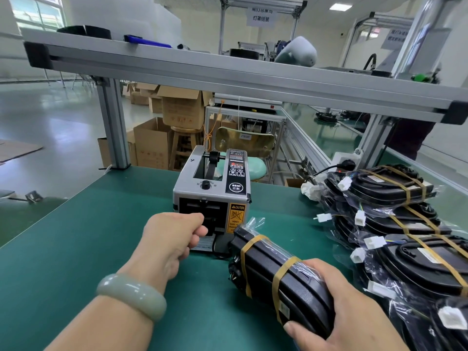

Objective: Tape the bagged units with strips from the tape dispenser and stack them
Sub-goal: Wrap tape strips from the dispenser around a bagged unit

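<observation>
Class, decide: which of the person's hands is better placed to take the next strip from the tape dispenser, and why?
Left. The left hand is at the outlet of the tape dispenser, while the right hand grips the bagged unit.

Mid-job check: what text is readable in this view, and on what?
"SEMI" over "切割": round button on the tape dispenser.
"CAUTION", "DO NOT INSERT", rest hidden: yellow label on its front.
"灯罩组装": hanging sign; upper line blurred.
Unreadable: red display, chair sticker, labels on the stacked bagged units.
</observation>
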A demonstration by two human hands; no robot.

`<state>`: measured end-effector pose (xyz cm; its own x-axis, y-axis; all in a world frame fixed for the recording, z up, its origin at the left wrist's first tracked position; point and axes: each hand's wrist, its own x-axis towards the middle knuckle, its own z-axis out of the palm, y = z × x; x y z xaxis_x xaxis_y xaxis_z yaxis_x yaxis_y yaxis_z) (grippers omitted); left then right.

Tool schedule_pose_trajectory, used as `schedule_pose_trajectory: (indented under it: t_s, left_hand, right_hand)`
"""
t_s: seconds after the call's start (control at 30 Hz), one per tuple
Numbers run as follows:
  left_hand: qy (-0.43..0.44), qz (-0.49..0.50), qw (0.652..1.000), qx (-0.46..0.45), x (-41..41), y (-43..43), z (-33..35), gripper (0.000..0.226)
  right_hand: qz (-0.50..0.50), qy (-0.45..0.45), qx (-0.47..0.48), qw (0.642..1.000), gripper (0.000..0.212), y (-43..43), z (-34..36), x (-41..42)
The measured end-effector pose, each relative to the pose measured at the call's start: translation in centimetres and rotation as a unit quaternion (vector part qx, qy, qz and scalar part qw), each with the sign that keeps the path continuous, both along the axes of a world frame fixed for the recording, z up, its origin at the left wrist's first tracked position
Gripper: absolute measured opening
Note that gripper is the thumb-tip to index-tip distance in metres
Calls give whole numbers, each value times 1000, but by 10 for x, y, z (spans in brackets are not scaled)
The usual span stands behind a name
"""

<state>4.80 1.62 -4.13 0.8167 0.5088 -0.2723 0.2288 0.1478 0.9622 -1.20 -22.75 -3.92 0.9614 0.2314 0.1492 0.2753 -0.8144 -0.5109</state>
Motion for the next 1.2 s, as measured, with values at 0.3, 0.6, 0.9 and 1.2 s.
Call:
schedule_pose_trajectory:
  t_s: [0.3, 0.6, 0.9, 1.2]
  left_hand:
    - [27, -4, 996, -79, 2, 2, -1, 15]
    - [12, 28, 996, -78, 13, -3, 1, 12]
    - [11, 119, 993, -9, 22, -15, -3, 18]
    - [-33, -56, 996, -57, -24, -16, 8, 18]
  right_hand:
    - [3, -4, -16, 1000, 69, 0, 0, 0]
    - [5, -3, -8, 1000, 72, 1, 2, -1]
    - [20, -23, 3, 1000, 80, 4, 1, -1]
    - [25, -50, 29, 998, 80, 1, -11, -3]
